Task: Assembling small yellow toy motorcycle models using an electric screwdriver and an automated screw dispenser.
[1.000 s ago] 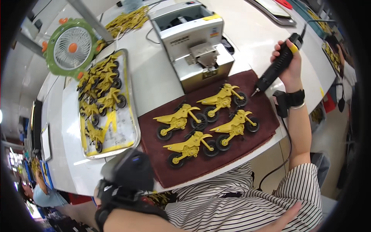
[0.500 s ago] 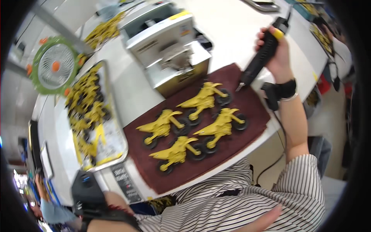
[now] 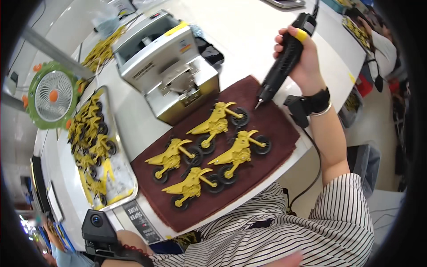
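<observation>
My right hand (image 3: 304, 58) is wrapped round a black electric screwdriver (image 3: 284, 62), a yellow band on one finger. The screwdriver's thin tip points down, just over the far edge of a dark red cloth (image 3: 267, 164). Several yellow toy motorcycles with black wheels lie on their sides on the cloth; the nearest to the tip is the far motorcycle (image 3: 215, 123). Closer to me rest a right motorcycle (image 3: 239, 151), a left motorcycle (image 3: 173, 155) and a near motorcycle (image 3: 190, 188). My left hand (image 3: 287, 260) shows only as a blurred bit at the lower edge, away from the cloth.
Left of the cloth stands a metal tray (image 3: 129, 178) heaped with yellow and black motorcycles. Behind the cloth is a silver box-shaped machine (image 3: 164, 75). A green fan (image 3: 52, 95) stands at far left. The screwdriver's cord rises to the top; another person (image 3: 382, 49) sits at the far right.
The whole view has shifted, with the bench items lower and further left. My right hand keeps hold of the screwdriver, its tip still near the cloth's far edge. Less of my left hand shows.
</observation>
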A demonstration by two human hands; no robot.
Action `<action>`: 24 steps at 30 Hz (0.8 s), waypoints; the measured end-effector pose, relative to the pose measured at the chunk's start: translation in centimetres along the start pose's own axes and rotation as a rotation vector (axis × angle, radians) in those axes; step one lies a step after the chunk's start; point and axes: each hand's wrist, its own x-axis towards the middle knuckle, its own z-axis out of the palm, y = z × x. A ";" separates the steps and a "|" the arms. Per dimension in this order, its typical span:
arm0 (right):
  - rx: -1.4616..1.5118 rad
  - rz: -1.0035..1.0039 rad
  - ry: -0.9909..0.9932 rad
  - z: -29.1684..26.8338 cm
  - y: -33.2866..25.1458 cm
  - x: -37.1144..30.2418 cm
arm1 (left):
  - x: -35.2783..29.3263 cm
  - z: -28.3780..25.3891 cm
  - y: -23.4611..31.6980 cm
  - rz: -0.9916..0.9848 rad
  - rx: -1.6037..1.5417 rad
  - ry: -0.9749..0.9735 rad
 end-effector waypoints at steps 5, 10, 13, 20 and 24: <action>-0.040 -0.085 0.015 -2.4 -2.4 -1.7 | 1.3 0.7 0.0 0.056 -0.028 -0.080; 0.015 -0.108 0.066 -0.9 -0.5 -0.5 | 0.9 0.5 -0.1 0.037 0.000 -0.056; 0.011 -0.017 -0.052 -0.3 -0.2 -0.1 | 0.3 0.2 0.3 0.013 0.015 -0.011; -0.051 -0.064 0.004 -2.7 -2.9 -1.7 | 2.1 1.1 0.4 0.089 -0.030 -0.125; -0.063 -0.058 -0.001 -0.5 -0.6 -0.6 | 0.8 0.8 0.6 0.043 0.023 -0.062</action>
